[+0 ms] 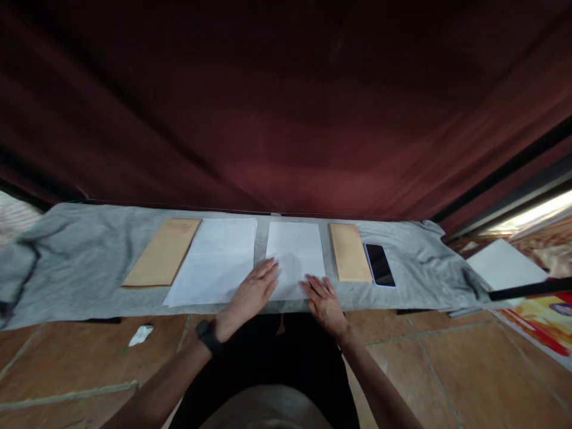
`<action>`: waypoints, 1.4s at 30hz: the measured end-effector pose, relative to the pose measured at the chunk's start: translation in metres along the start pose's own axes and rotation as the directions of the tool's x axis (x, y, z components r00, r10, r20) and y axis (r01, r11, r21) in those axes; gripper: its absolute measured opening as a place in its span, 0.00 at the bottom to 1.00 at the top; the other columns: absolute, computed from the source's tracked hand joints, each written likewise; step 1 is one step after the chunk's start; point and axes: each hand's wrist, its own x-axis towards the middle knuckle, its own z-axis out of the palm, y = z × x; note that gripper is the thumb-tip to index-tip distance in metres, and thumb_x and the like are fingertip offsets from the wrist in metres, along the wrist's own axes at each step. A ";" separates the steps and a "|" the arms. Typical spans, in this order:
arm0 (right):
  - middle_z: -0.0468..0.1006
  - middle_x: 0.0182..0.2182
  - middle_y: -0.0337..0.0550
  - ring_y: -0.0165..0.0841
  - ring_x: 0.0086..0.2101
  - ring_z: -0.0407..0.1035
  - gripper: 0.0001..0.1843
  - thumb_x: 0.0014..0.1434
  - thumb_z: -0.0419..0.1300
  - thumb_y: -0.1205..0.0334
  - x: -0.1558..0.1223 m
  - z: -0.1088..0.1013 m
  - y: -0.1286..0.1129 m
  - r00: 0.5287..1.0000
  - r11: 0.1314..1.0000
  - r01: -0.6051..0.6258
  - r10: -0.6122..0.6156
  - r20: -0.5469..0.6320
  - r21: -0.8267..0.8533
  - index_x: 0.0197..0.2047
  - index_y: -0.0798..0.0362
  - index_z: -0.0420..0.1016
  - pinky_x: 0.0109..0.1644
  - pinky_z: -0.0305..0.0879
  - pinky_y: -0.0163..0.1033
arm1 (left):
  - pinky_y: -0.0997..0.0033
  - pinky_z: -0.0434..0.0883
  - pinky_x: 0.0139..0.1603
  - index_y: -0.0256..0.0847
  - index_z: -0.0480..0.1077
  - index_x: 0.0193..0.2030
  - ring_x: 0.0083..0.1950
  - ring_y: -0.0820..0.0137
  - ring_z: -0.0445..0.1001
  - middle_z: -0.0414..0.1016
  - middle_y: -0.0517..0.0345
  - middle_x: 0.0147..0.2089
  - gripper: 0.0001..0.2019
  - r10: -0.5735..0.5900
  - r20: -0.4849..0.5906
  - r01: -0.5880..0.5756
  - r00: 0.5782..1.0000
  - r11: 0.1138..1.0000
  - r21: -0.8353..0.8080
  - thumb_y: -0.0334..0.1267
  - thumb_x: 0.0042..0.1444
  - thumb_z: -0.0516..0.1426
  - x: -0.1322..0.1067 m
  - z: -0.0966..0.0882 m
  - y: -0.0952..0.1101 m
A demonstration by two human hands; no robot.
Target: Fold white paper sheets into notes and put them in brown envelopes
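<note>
A white sheet of paper lies on a grey cloth in front of me. My left hand rests flat on its lower left corner, fingers stretched out, with a black watch on the wrist. My right hand lies flat on the sheet's lower right edge, fingers spread. To the left sits a larger white sheet, touching the side of my left hand. Neither hand grips anything.
A brown envelope lies at the left, another brown envelope right of the sheet, then a dark phone. A dark red curtain hangs behind. Tiled floor below holds a paper scrap; printed sheets lie at right.
</note>
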 end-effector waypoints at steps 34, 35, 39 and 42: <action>0.68 0.65 0.45 0.38 0.64 0.62 0.26 0.67 0.53 0.69 -0.003 -0.005 0.011 0.995 0.994 0.088 -0.091 0.037 0.061 0.68 0.49 0.64 0.70 0.54 0.54 | 0.51 0.52 0.74 0.47 0.61 0.69 0.74 0.61 0.56 0.60 0.51 0.73 0.26 0.231 0.025 -0.230 0.973 0.973 -0.033 0.47 0.67 0.53 -0.007 0.048 0.011; 0.69 0.64 0.44 0.38 0.63 0.64 0.26 0.67 0.53 0.69 -0.003 -0.007 0.010 0.995 0.993 0.091 -0.094 0.040 0.068 0.67 0.48 0.65 0.70 0.56 0.52 | 0.52 0.54 0.74 0.46 0.63 0.68 0.73 0.62 0.59 0.62 0.52 0.72 0.23 0.220 0.030 -0.219 0.975 0.975 -0.035 0.41 0.67 0.53 -0.007 0.045 0.009; 0.74 0.60 0.41 0.36 0.59 0.68 0.24 0.68 0.53 0.69 -0.007 -0.018 0.005 0.992 0.986 0.083 -0.096 0.081 0.146 0.64 0.44 0.69 0.67 0.62 0.48 | 0.57 0.62 0.70 0.44 0.70 0.62 0.68 0.66 0.67 0.70 0.53 0.66 0.21 0.229 0.036 -0.225 0.973 0.970 -0.087 0.27 0.64 0.50 -0.011 0.035 0.005; 0.74 0.61 0.41 0.35 0.59 0.68 0.27 0.65 0.54 0.71 -0.019 -0.026 0.006 0.992 0.974 0.059 -0.082 0.096 0.221 0.65 0.44 0.68 0.68 0.61 0.49 | 0.59 0.68 0.66 0.43 0.74 0.57 0.63 0.65 0.72 0.75 0.53 0.62 0.18 0.235 0.037 -0.228 0.971 0.963 -0.142 0.28 0.65 0.50 -0.025 0.027 0.009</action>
